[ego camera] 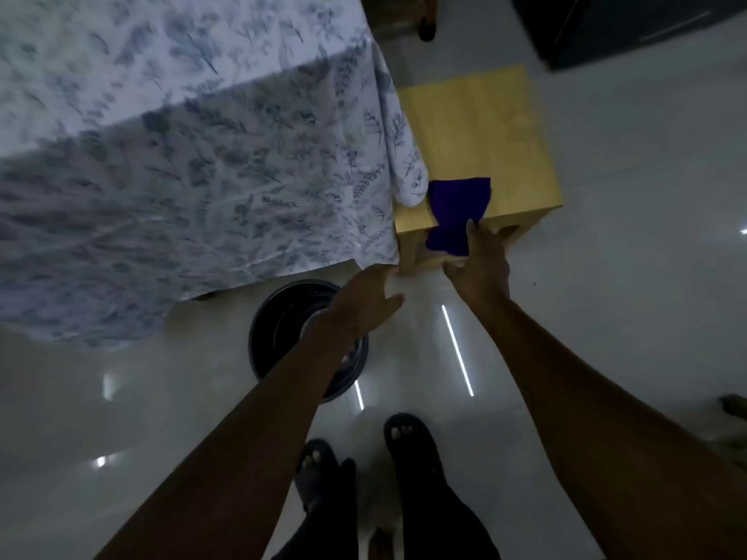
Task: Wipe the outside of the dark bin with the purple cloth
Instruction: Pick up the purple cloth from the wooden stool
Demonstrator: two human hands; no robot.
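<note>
The purple cloth [457,214] lies draped over the front edge of a small wooden stool [481,131]. My right hand [479,262] is at that edge, its fingers pinching the hanging part of the cloth. The dark round bin [279,317] stands on the floor below, seen from above, partly hidden by my left forearm. My left hand [359,307] hovers over the bin's far right rim with fingers apart, holding nothing.
A table with a blue-and-white floral cloth [182,155] fills the left and hangs down next to the stool and the bin. My feet in dark sandals [364,458] stand on the glossy pale floor. A dark cabinet [646,26] is at the top right.
</note>
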